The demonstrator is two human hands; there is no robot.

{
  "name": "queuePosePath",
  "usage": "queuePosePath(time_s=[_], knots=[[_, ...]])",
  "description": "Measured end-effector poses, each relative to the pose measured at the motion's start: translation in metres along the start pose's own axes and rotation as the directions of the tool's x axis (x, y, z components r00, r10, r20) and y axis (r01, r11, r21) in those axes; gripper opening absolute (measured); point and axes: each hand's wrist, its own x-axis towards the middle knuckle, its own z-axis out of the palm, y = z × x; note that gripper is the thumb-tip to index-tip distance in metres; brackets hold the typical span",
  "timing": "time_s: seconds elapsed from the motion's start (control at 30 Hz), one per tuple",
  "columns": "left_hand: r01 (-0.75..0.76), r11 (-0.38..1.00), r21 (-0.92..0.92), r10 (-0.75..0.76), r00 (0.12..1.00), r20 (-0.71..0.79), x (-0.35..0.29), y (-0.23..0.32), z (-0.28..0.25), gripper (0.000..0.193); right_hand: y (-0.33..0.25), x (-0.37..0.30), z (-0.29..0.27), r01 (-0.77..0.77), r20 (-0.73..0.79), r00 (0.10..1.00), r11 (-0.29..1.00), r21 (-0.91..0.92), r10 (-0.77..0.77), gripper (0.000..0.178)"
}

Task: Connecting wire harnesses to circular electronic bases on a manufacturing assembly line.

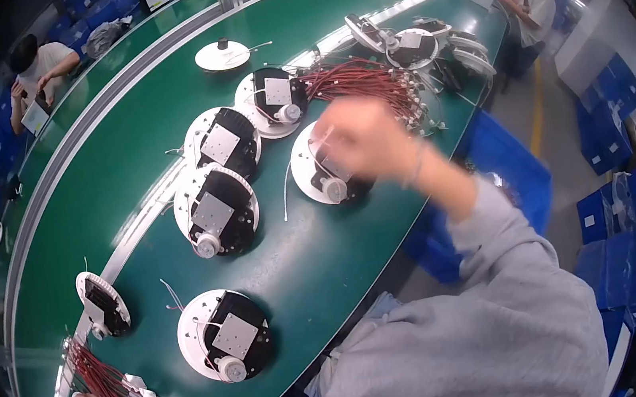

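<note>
Grip [358, 138] curled, perhaps touching white disc [306, 169]

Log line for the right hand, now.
Right hand: motion-blurred | nearest: round white-and-black unit | contact: unclear | beyond: red wires on green table

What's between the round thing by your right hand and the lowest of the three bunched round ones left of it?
A thin white wire, with green tabletop around it. The head view shows it.
</note>
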Motion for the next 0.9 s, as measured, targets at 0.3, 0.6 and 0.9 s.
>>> queuePosePath(time_s=[0.3,0.6,0.9], knots=[[-0.038,0.990,-0.138,0.031,0.998,-0.054,0.007,-0.023,-0.026,0.023,0.136,0.000,-0.057,-0.429,0.191,0.787,0.743,-0.514,0.587,0.013],[0.234,0.641,-0.731,-0.199,0.970,0.136,0.026,-0.039,-0.015,0.039,0.208,-0.061,-0.102,-0.514,0.117,0.415,0.339,-0.788,0.902,0.033],[-0.165,0.962,0.215,0.258,0.801,-0.540,0.026,-0.076,0.025,0.019,0.226,-0.086,-0.120,-0.227,0.131,0.708,0.400,-0.888,0.694,0.037]])
